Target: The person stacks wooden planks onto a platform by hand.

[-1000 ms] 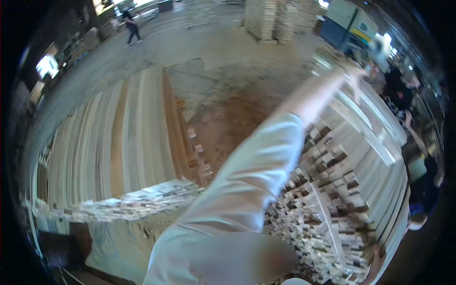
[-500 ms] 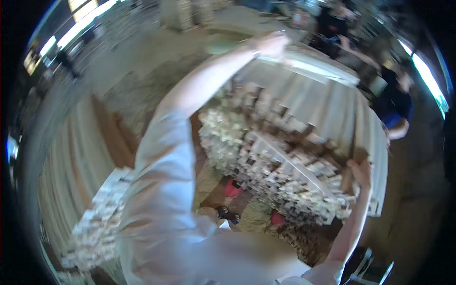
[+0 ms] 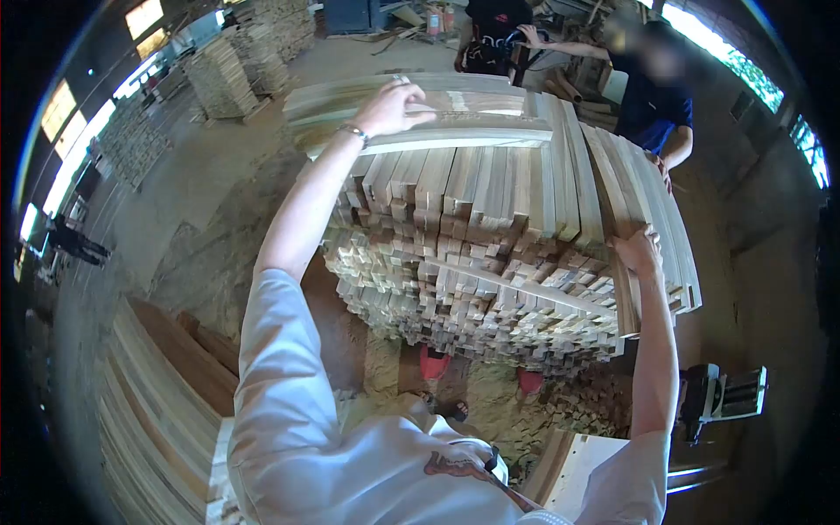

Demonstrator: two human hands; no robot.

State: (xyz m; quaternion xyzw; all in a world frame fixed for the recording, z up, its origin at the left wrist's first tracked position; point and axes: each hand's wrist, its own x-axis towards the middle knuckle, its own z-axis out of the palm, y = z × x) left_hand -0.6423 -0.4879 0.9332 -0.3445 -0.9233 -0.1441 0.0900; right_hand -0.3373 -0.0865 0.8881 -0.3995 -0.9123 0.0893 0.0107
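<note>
A large stack of sawn wooden strips (image 3: 472, 179) stands in front of me, their cut ends facing my body. Above its far left part is my left hand (image 3: 392, 107), with fingers apart and nothing in them, near a light strip (image 3: 464, 137) that lies crosswise on top. At the right side of the stack, my right hand (image 3: 639, 250) has its fingers wrapped over the near end of a wooden strip (image 3: 608, 188). A thin strip (image 3: 525, 287) sticks out slantwise among the cut ends.
A person in dark clothes (image 3: 652, 101) stands at the stack's far right, one hand on it. Another person (image 3: 497, 35) is behind. More boards (image 3: 153, 411) lie at lower left. Wood piles (image 3: 219, 79) stand at the back left. Red objects (image 3: 433, 361) show under the stack.
The view has turned and steadied. My left hand has moved left from the crosswise strip's far end and its fingers are apart. My right hand remains at the stack's right side.
</note>
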